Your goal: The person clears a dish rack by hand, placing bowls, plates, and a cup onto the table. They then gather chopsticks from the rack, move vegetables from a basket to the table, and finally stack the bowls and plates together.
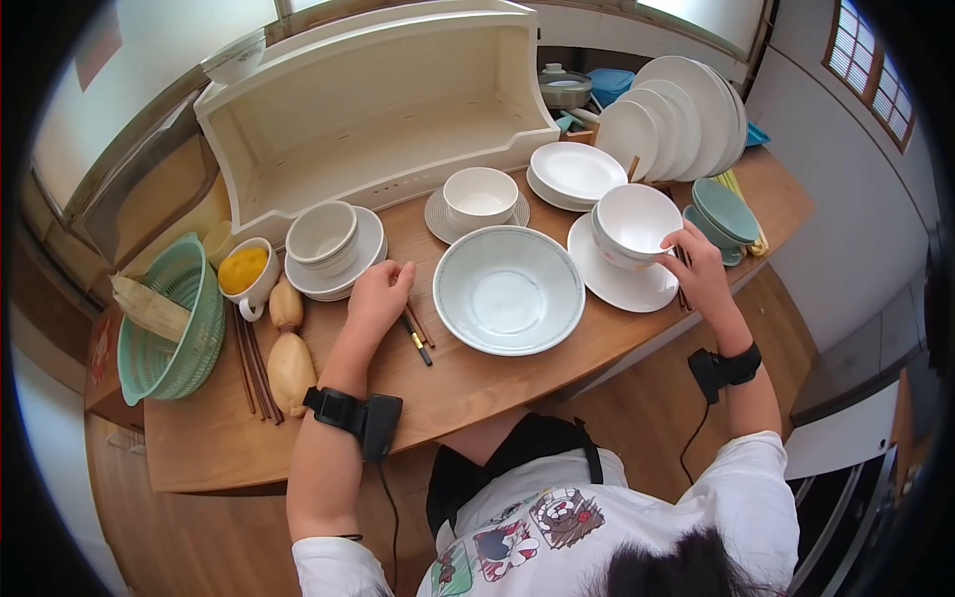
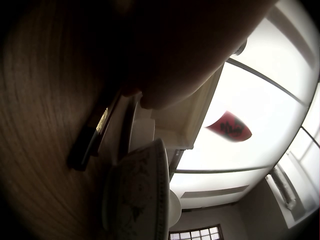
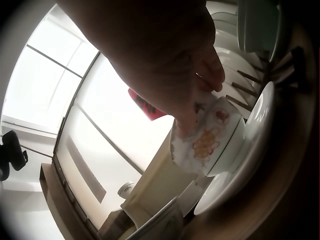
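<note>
My right hand [image 1: 699,267] grips the rim of a white bowl [image 1: 647,221] at its right side. In the right wrist view, this flower-patterned bowl [image 3: 207,142] shows the thumb against its outside. It is stacked with another bowl over a white plate [image 1: 622,284]. My left hand [image 1: 381,294], fingers loosely curled and holding nothing, is beside stacked plates with cream bowls [image 1: 323,237]. Chopsticks [image 1: 418,336] with black and gold ends lie just right of it; the left wrist view shows the dark chopstick ends [image 2: 85,145] close up. A large pale bowl [image 1: 509,289] stands between the hands.
A cream open rack [image 1: 388,109] stands at the back. Upright plates [image 1: 686,114], flat plates [image 1: 577,171] and green bowls [image 1: 724,211] are on the right. On the left are a green basket [image 1: 204,318], a cup [image 1: 249,284], gourds [image 1: 290,368] and more chopsticks [image 1: 257,368].
</note>
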The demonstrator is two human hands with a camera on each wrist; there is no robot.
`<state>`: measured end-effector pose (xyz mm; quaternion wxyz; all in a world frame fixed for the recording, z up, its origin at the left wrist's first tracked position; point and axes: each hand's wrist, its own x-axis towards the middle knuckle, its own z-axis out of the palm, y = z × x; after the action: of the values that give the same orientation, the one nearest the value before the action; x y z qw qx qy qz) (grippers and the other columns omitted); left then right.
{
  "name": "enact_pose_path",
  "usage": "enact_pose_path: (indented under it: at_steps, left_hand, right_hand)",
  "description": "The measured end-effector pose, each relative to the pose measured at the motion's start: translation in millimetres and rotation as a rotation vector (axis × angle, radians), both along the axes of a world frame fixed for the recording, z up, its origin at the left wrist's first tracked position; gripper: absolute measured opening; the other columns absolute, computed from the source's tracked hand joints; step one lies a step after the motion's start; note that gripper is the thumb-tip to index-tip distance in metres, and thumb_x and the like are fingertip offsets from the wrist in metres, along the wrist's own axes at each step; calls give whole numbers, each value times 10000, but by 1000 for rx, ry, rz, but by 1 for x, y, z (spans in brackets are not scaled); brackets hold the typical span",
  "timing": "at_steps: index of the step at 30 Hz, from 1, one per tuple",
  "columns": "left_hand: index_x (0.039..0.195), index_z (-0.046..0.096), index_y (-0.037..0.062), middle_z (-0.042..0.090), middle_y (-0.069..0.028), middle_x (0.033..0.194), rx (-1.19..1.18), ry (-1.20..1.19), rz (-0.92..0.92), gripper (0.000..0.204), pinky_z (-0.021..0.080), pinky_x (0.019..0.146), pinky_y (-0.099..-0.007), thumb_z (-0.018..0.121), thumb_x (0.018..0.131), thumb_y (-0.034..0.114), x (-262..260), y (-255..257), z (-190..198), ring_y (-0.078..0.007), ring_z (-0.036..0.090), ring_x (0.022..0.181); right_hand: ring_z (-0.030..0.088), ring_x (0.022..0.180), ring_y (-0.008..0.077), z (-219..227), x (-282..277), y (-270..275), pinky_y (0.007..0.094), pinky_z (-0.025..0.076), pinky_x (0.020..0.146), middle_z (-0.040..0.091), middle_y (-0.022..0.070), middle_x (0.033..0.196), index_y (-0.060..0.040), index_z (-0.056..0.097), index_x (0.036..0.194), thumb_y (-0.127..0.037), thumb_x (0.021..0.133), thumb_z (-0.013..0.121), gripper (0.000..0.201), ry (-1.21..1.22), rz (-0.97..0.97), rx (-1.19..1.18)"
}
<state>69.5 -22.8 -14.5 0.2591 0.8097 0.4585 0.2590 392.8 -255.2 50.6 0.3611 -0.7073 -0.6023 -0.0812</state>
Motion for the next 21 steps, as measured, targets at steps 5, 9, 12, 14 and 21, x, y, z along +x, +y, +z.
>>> enact_pose_path:
  at_steps: [5, 9, 12, 14, 21]
  left_hand:
    - [709, 569, -13, 559, -163, 617, -2, 6, 18, 373, 422, 567, -367, 511, 790, 346, 0, -1, 1, -296, 549, 602]
    - [702, 567, -10, 560, -163, 618, -21, 5, 8, 377, 422, 562, -370, 509, 790, 352, 0, -2, 1, -301, 544, 591]
    - [701, 567, -7, 564, -165, 625, -26, 16, 10, 378, 424, 564, -372, 507, 789, 355, 0, -1, 1, -306, 549, 597]
    - [708, 572, -5, 567, -166, 632, -8, 11, 18, 375, 427, 569, -372, 508, 788, 356, 0, -2, 1, -307, 555, 609]
    - [787, 607, 20, 598, -138, 701, -56, 10, 31, 354, 447, 607, -363, 510, 784, 361, 0, -2, 1, -288, 580, 675]
  right_hand:
    - [531, 793, 219, 17, -30, 0, 290, 407, 708, 549, 121, 955, -22, 535, 794, -34, 663, 636, 165, 147, -23, 146]
    - [518, 964, 255, 22, -64, 5, 285, 384, 823, 547, 148, 995, -29, 561, 810, -21, 644, 643, 185, 272, 232, 125]
    - [467, 1056, 304, 10, -83, 18, 327, 373, 859, 546, 141, 1013, -45, 567, 795, -41, 630, 659, 189, 161, 317, 48]
    - [420, 1100, 339, -1, -89, 30, 372, 366, 878, 545, 124, 1027, -63, 576, 771, -79, 613, 686, 193, 81, 433, -13]
    - [386, 1142, 311, -8, -97, 42, 368, 367, 887, 553, 98, 1043, -63, 597, 762, -70, 579, 709, 215, -2, 437, -137]
